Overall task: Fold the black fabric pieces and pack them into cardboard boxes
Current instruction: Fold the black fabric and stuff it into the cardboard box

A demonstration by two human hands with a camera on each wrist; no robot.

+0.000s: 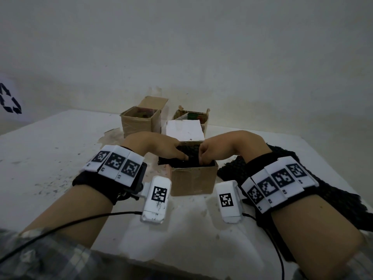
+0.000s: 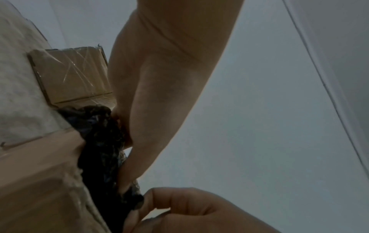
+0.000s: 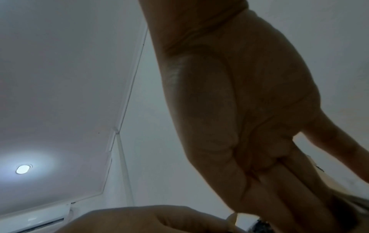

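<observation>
**Both hands pushing black fabric into the near box**

While the head view looks down on a white bench [image 1: 60,154], both hands meet over a small open cardboard box [image 1: 193,179] at its middle. The left hand [image 1: 159,146] reaches in from the left, fingers stretched and close together, their tips pressing on the black fabric [image 1: 186,158] that fills the box. The right hand [image 1: 220,148] comes from the right with its fingers bent downward into the box against the same fabric; whether they pinch it I cannot tell. A second piece of black cloth [image 1: 333,199] lies flat on the bench just right of the box, partly under the right forearm. Behind the box stands a white block [image 1: 184,131], and further back two more open boxes, a left one [image 1: 139,122] and a right one [image 1: 197,115], each with coloured contents.

From the left wrist, the left hand [image 2: 159,94] points down with straight fingers [image 2: 127,178] laid against the fabric [image 2: 101,141], which bulges over the box wall [image 2: 40,173]. The right hand [image 2: 191,209] shows at the lower edge, fingers curled, tips at the fabric. A taped box [image 2: 73,75] stands behind.

From the right wrist, the right hand [image 3: 249,118] hangs palm-side to the camera, fingers [image 3: 299,189] together and pointing down. The left hand [image 3: 151,220] lies below, and a scrap of fabric [image 3: 261,227] shows between them. A ceiling lamp [image 3: 23,169] glows at the left.
</observation>
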